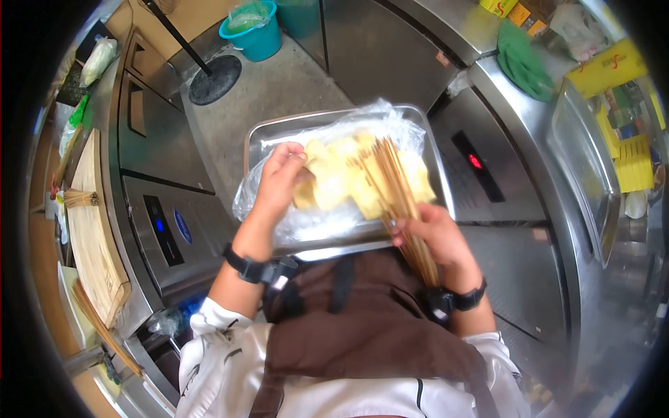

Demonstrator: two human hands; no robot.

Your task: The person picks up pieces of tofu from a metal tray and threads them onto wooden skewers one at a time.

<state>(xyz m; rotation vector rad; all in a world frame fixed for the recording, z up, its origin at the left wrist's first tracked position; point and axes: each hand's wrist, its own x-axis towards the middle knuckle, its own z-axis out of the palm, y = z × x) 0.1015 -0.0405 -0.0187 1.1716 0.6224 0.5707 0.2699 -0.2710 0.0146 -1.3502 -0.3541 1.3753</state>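
A shallow metal tray (437,167) lies in front of my apron, lined with clear plastic wrap (317,226). Pale yellow, flat food pieces (338,184) are spread on the wrap, some overlapping. My left hand (280,177) is at the left side of the pieces, its fingers curled and closed on the edge of one. In my right hand (435,237) is a bundle of thin bamboo skewers (401,188), gripped near the lower part. Their upper ends fan out over the yellow pieces, and the lower ends reach back towards my wrist.
Steel cabinets flank me, with a worktop on the left holding a wooden board (97,230) and more skewers (104,327). Beyond the tray stand a teal bucket (261,42) and a round black base (214,80). An upright metal tray (585,167) and green cloth (523,63) are at right.
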